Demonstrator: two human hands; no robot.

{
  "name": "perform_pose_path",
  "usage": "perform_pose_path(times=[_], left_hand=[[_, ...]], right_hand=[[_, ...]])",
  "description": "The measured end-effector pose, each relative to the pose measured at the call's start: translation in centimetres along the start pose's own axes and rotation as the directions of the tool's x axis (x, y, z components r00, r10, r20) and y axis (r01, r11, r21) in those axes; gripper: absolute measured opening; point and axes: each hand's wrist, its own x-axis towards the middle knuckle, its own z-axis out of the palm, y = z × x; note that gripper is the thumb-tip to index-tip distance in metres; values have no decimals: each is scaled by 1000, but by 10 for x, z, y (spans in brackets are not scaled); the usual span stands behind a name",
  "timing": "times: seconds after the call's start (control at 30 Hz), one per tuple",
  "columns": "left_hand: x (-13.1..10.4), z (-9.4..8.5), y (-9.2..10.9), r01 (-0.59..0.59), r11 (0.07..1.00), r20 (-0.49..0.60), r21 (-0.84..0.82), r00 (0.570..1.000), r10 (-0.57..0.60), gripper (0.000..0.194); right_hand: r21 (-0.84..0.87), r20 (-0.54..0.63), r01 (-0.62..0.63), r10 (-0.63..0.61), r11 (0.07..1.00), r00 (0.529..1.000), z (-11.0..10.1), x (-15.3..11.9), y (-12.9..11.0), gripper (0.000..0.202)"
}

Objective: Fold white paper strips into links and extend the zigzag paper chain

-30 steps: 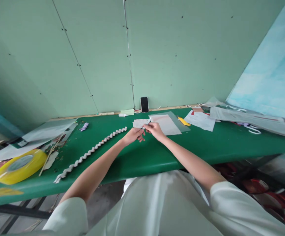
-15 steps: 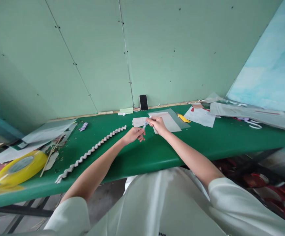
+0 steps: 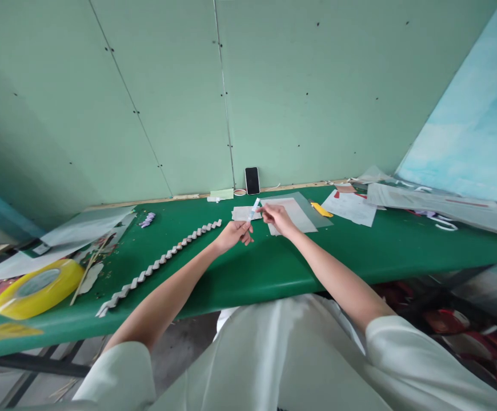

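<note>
My left hand [image 3: 234, 234] is closed round the lower end of a narrow white and pale-blue strip [image 3: 254, 209], which sticks up at a slant above its fingers. Whether the strip is folded paper or a small tube is too small to tell. Just to its right, my right hand [image 3: 276, 218] has its fingers curled together, the tips close beside the strip. Anything between those fingertips is hidden. Behind the strip lie small white paper pieces [image 3: 240, 213]. Under and beyond my right hand are larger white sheets [image 3: 297, 214]. A zigzag chain [image 3: 163, 258] of folded links stretches out left of my hands.
A phone [image 3: 252, 180] leans on the wall at the back. A yellow cutter [image 3: 321, 209] lies right of the sheets, near more papers [image 3: 350, 208]. On the left are a big yellow tape roll [image 3: 66, 279] and a small purple folded piece [image 3: 147, 220]. The green table [image 3: 248, 274] ends before my body.
My right fingertips have come off the strip's upper end and sit beside it. More of the strip now shows above my left hand. The view has shifted slightly.
</note>
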Motion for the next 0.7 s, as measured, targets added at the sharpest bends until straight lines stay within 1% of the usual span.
perform_pose_path(times=[0.03,0.07,0.17,0.2,0.27,0.33,0.43,0.5,0.57,0.7], left_hand=[[0,0,0,-2,1000,0,3,1000,2,53],[0,-1,-1,-2,1000,3,9,1000,2,53],[1,-1,-4,-1,999,18,36,1000,1,53],[1,-1,-5,2,999,21,42,1000,-3,53],[1,-1,-6,18,999,17,38,1000,-18,53],[0,-1,-5,56,998,28,7,998,-56,53],[-1,-2,-2,129,989,91,-69,988,-122,53],[-2,-4,1,157,983,118,-99,982,-145,53],[-2,-5,1,176,979,117,-105,980,-164,54],[-2,-8,-1,233,969,85,-86,971,-225,57]], right_hand=[[-22,68,-13,15,1000,998,7,-2,0,49],[-50,101,-12,17,999,995,14,-5,1,47],[-121,167,16,5,993,986,31,-12,-1,42],[-138,172,30,-6,990,985,34,-14,-1,40],[-180,160,62,-33,982,987,37,-16,-3,38],[-229,118,89,-63,969,991,37,-17,-4,40],[-284,69,111,-95,953,993,36,-17,-5,50],[-310,58,115,-102,944,993,35,-17,-6,53],[-337,45,116,-107,934,993,35,-16,-6,54],[-377,-19,117,-134,919,991,34,-14,-5,56]])
